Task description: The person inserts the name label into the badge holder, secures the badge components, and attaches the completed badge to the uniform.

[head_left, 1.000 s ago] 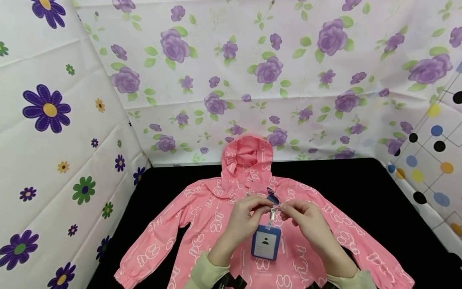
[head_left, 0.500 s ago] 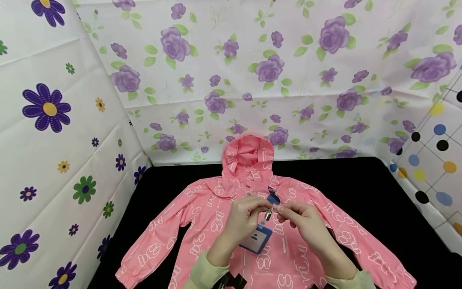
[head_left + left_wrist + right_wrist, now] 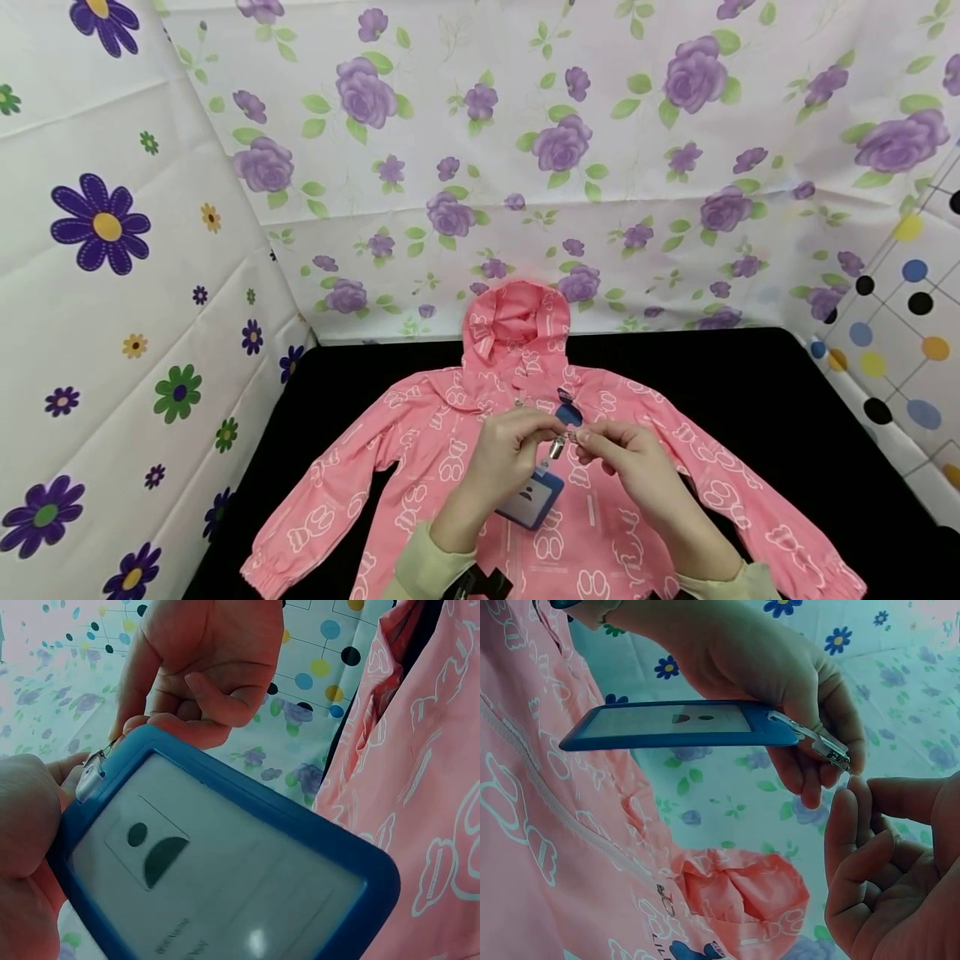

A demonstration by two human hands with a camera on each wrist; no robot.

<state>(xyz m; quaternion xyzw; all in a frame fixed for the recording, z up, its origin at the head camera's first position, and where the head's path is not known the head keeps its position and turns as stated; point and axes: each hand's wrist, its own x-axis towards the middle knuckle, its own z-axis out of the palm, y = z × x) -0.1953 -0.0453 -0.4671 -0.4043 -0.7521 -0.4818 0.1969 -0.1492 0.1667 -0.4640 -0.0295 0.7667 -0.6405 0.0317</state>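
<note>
A blue-framed ID badge holder point(image 3: 531, 502) with a white card hangs tilted from a silver metal clip point(image 3: 557, 447) on a clear strap. My left hand point(image 3: 512, 446) pinches the clip between thumb and forefinger. Fingertips of my right hand point(image 3: 628, 450) meet at the clip's far end and pinch it; that end is mostly hidden by them. Both hands are over the chest of a pink hooded jacket point(image 3: 450, 442) with white bear outlines. In the right wrist view the badge holder point(image 3: 667, 724) is seen nearly edge-on, between the jacket and the fingers.
The jacket lies spread with its hood point(image 3: 517, 321) at the back and its sleeves out to both sides on a black table point(image 3: 352, 367). A dark blue round patch point(image 3: 568, 414) sits on its chest. Flower-patterned sheets point(image 3: 450, 167) stand behind and to the left, a dotted one point(image 3: 892, 333) to the right.
The badge holder has swung from hanging nearly straight to a tilt toward the lower left, and the clip has tilted with it. Both hands stay close together, nearly in place.
</note>
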